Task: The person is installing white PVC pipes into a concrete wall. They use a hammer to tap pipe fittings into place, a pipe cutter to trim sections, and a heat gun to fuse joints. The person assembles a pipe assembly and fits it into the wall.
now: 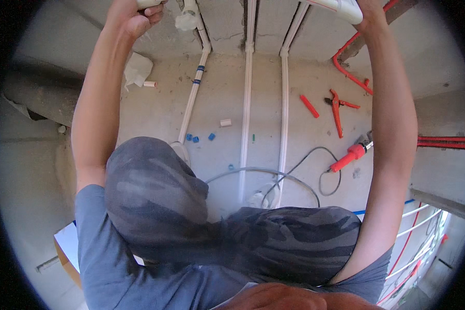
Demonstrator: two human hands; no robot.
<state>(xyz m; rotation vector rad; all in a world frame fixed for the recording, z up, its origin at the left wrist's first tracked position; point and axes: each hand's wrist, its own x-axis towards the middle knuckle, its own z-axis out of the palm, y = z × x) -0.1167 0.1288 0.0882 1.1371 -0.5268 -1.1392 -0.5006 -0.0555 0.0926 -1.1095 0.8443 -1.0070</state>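
Note:
Both my arms reach up to the wall at the top edge of the view. My left hand is closed, its curled fingers around a white plastic pipe piece that is mostly cut off by the frame. At the upper right my right hand grips the end of a thick white plastic pipe; most of its fingers are hidden. Between the hands, a white valve knob sits on a pipe running down the wall.
White pipes run along the concrete floor. A red pipe cutter, a red tube piece and a red-handled corded tool lie to the right. Several blue clips and a short white pipe offcut lie mid-floor. Red pipe follows the right wall.

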